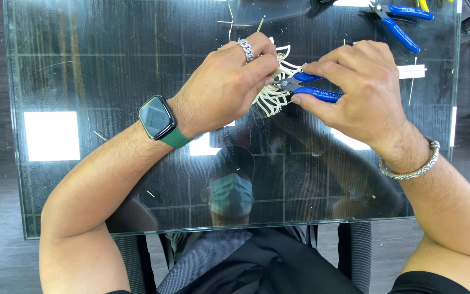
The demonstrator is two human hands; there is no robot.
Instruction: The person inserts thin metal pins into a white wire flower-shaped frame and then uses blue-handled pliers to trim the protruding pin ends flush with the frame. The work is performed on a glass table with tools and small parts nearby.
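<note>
**Two hands and a pale wooden lattice piece over a glass worktop**

The clear glass worktop (82, 179) has a greenish edge and sits above dark wood-grain flooring that shows through it. Bright square ceiling lights are mirrored in the glass (one large patch lies well to the left of the lattice piece, smaller ones just below it), along with the reflection of the person leaning over. Thin pale wooden splinters (234, 23) are scattered on the glass just above the lattice piece.

The pale curved wooden lattice piece (276, 93) is a small fan of thin ribs joined by cross strips, light cream in colour, lying at the upper middle of the worktop between the two hands. Much of it is hidden under the fingers.

The left hand (229, 84), with a chunky silver ring and a green-strapped smartwatch (159, 121) on the wrist, has its grip closed on the left part of the lattice piece, fingertips pinching it. The right hand (363, 90), with a twisted silver bracelet (412, 169) at the wrist, has its grip wrapped around the blue-handled small cutters (305, 87), whose dark nose touches the lattice piece's right edge.

A second pair of blue-handled pliers (401, 22) lies well up and to the right of the lattice piece. A flat pale wooden strip (412, 71) lies to its right, beyond the right hand. The cutters' handle bears a small line of white printing.
</note>
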